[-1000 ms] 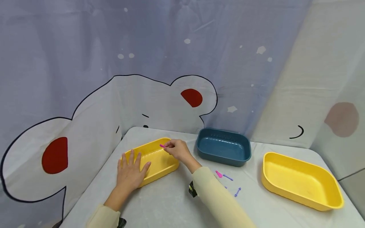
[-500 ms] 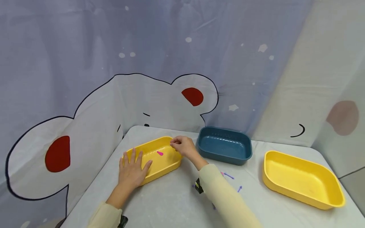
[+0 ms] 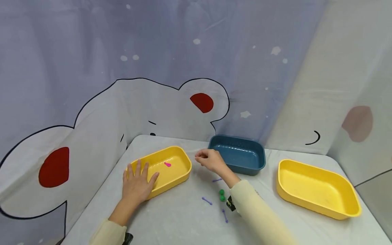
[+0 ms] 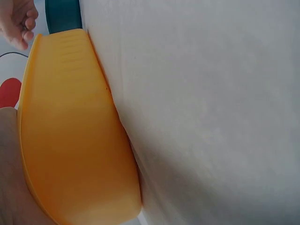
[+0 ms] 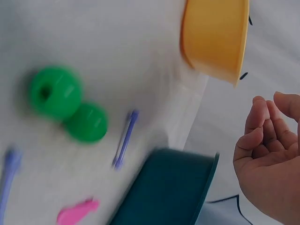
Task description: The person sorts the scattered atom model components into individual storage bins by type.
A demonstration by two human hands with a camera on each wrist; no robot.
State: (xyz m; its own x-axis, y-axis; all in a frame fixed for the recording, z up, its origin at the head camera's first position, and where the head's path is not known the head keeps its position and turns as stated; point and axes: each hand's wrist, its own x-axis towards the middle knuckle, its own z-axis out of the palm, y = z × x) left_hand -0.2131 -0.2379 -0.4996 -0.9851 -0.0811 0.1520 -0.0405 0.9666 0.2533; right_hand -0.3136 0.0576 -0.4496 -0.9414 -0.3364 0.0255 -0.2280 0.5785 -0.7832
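Note:
My left hand (image 3: pixel 136 187) lies with spread fingers over the near left rim of the left yellow tray (image 3: pixel 171 185). Inside that tray rests a small pink spoon-shaped piece (image 3: pixel 167 164). My right hand (image 3: pixel 212 161) is in the air between this tray and the dark teal tray (image 3: pixel 245 170), overlapping the teal one's left end. Its fingers curl loosely, and the right wrist view shows the thumb apart from them with nothing held. Below it on the cloth are two touching green balls (image 5: pixel 56 91), a purple stick with knobbed ends (image 5: pixel 124 140) and another pink piece (image 5: pixel 77 212).
More purple sticks (image 3: pixel 207 201) lie on the white cloth near the right forearm. A second yellow tray (image 3: pixel 312 206) stands at the right of the table. Behind the table hangs a printed curtain (image 3: pixel 162 112), close to the teal tray's back.
The right hand has let go of the pink piece, which now lies in the left yellow tray, and has moved right, out over the cloth. The left hand stays on the tray.

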